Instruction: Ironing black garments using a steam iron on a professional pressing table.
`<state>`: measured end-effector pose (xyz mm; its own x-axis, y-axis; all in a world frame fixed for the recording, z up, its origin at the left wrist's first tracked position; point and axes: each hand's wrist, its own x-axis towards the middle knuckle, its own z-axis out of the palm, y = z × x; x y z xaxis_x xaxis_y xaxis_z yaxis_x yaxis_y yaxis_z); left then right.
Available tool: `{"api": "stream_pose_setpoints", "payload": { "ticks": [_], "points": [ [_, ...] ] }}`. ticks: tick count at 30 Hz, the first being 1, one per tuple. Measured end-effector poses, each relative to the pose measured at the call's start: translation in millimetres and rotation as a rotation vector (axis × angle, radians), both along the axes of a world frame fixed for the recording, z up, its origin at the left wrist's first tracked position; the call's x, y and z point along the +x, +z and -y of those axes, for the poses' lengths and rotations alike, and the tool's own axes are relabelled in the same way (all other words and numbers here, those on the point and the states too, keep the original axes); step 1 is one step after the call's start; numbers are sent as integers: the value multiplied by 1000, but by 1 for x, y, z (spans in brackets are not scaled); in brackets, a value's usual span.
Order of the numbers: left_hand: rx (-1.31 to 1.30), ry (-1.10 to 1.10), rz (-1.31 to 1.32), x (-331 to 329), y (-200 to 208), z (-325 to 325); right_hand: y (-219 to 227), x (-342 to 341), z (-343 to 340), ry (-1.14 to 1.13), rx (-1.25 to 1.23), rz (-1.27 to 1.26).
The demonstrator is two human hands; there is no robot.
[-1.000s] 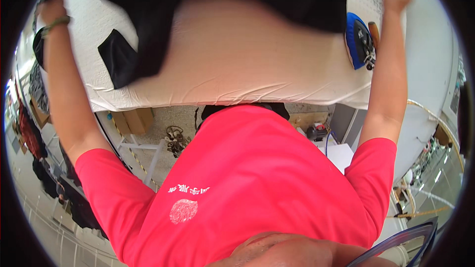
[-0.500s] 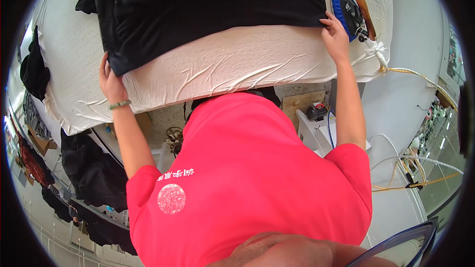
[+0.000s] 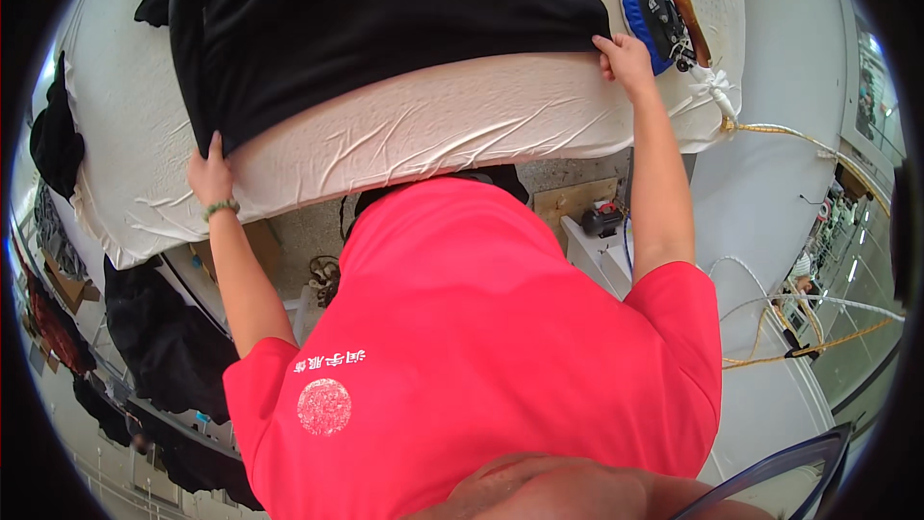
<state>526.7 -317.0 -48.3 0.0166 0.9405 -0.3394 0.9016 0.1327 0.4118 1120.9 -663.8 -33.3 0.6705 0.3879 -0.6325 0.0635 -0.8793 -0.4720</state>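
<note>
Item, nearest: one person in a short-sleeved red shirt, its chest bearing a pale round emblem, seen by me standing at the near long side of a table padded and covered in creased off-white cloth. Item: a green beaded bracelet on the left wrist. Item: two bare hands, both reaching forward and set wide apart. The left hand was nearly closed, its fingers folded and its tips pinching the near left corner of a black garment; the right hand was partly curled, thumb and forefinger gripping the near right corner of the same piece. Item: the black garment itself, spread over the table top, its near hem running in a curve between the two hands, soft folds at its left side, its far part cut off by the upper rim of the view. Item: one iron, dark-bodied with a blue edge and a brown handle, resting on the table just beyond the right hand and apart from the garment; a white knotted wrapping sat at its near end, and a yellowish cord ran off to the right. Item: a black cloth hanging at the table's left end. Item: further dark garments to the left, below table height. Item: a small dark motor-like device below the table's right part.
</note>
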Motion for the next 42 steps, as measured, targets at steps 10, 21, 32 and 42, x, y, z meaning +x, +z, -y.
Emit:
{"api": "stream_pose_setpoints", "payload": {
  "ticks": [10, 21, 32, 42],
  "points": [
    [-21, 484, 620, 26, 3, 56, 9, -91, 5, 509, 372, 933],
    [61, 580, 567, -1, -27, 56, 46, 11, 38, 737, 291, 1148],
    [-165, 568, 461, -17, -2, 31, 94, 82, 23, 491, -180, 564],
    [-355, 355, 451, -15, 21, 30, 91, -10, 51, 465, 84, 536]
  ]
}}
